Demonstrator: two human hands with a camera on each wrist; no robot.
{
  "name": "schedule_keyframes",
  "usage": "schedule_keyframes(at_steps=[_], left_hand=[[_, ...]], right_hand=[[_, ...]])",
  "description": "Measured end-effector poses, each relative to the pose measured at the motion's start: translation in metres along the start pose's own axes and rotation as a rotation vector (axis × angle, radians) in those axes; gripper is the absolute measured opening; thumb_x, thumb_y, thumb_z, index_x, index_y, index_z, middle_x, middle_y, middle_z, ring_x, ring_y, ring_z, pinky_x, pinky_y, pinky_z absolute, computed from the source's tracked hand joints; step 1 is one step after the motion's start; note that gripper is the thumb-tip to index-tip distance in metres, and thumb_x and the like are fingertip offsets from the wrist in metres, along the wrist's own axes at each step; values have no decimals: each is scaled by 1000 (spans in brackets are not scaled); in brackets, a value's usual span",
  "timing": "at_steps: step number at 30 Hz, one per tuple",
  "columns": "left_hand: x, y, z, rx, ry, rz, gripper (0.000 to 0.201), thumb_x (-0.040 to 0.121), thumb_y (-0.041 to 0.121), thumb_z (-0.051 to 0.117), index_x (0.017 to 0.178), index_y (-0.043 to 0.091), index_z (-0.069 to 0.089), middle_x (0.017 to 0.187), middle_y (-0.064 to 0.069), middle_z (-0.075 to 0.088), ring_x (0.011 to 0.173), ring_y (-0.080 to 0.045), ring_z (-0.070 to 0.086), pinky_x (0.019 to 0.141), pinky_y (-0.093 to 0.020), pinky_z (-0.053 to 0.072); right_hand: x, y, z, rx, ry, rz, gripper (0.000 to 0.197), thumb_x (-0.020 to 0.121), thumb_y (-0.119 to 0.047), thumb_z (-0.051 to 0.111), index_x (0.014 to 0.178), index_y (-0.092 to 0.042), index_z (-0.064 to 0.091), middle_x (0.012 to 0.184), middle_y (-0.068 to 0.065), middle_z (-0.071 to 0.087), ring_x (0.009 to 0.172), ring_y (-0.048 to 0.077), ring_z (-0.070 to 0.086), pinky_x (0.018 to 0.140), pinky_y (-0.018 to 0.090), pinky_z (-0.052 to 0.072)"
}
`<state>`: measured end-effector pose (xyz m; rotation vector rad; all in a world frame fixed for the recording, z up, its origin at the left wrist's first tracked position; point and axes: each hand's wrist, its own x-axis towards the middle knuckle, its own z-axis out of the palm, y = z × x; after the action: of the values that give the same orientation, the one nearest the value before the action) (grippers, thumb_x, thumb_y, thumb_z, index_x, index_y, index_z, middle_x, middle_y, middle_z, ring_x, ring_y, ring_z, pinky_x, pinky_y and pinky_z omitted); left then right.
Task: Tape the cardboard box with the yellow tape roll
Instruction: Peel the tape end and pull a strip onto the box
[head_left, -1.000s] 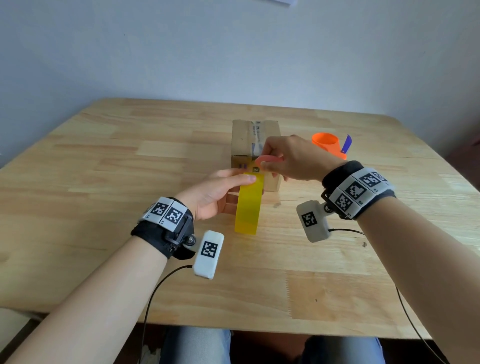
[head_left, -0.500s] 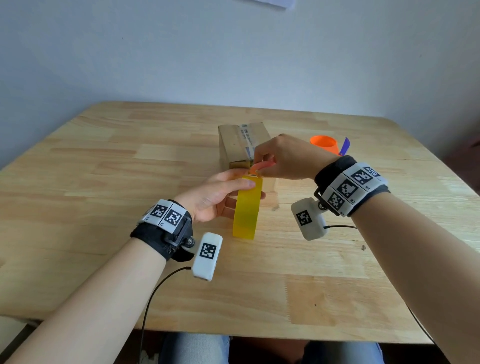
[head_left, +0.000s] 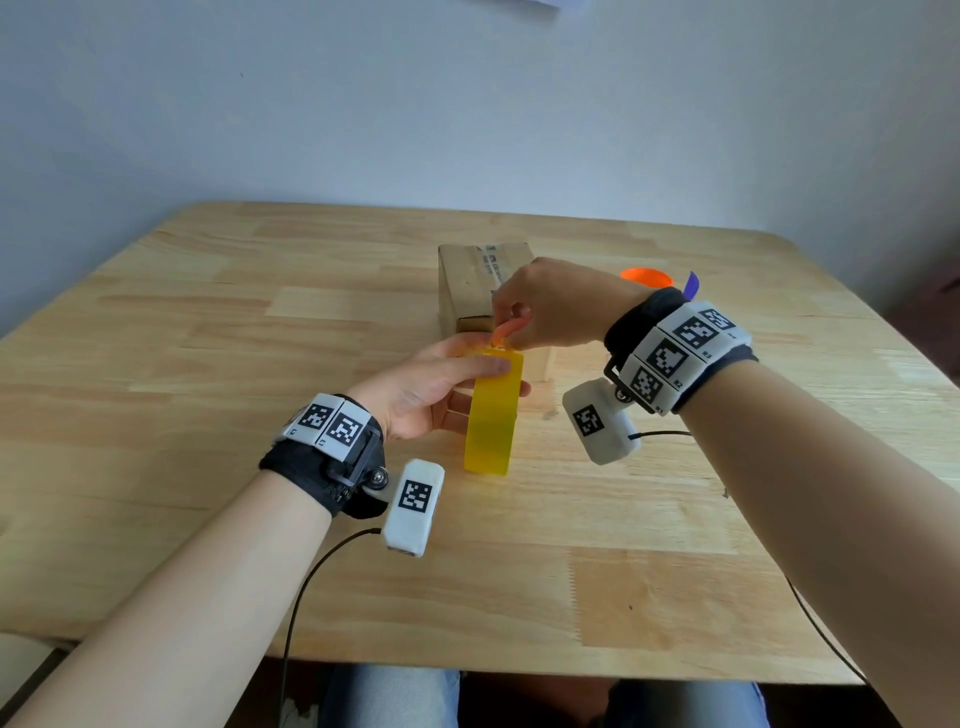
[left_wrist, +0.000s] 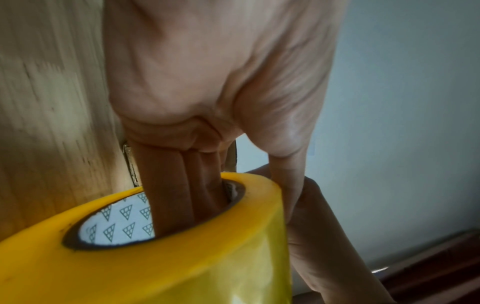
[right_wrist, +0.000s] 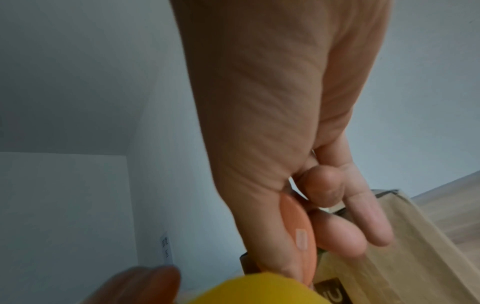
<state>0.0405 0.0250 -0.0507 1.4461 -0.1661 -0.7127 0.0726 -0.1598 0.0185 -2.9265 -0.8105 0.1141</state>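
A yellow tape roll (head_left: 493, 415) (left_wrist: 182, 257) stands on edge on the table, just in front of the cardboard box (head_left: 467, 280) (right_wrist: 389, 257). My left hand (head_left: 431, 384) grips the roll, with fingers (left_wrist: 176, 185) pushed through its core and the thumb on the top of the rim. My right hand (head_left: 550, 306) pinches a small flat orange plastic tool (head_left: 506, 330) (right_wrist: 298, 228) and holds it at the top of the roll (right_wrist: 249, 290), against the box's near end. The tool's tip is hidden behind the roll.
An orange cup-like thing (head_left: 647, 275) and a purple piece (head_left: 691, 285) lie behind my right wrist. The wooden table (head_left: 208, 338) ends at a pale wall. Cables trail from both wrist cameras toward the near edge.
My right hand with the orange tool has shifted slightly left and settled on the top of the roll. The left hand and the roll have barely moved.
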Motion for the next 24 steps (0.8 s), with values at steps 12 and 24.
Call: schedule_keyframes(at_steps=[12,24], left_hand=[[-1,1,0,3,20,-43,55,89,24,71,141,24,53,112,-15,78,97,-26,75,68,-36,62],[-1,3,-1,34,58,-33,89,74,24,75,155,27,37,87,-3,82,71,-15,78,57,-31,60]], right_hand=[[3,-1,-5,-61,-65,34,8,88,-25,71,82,-29,68,80,-15,56,78,13,58,63,24,42],[-37,36,10,126,-222,382,18,92,-33,70,93,-18,79,70,-3,80,62,11,72,70,34,65]])
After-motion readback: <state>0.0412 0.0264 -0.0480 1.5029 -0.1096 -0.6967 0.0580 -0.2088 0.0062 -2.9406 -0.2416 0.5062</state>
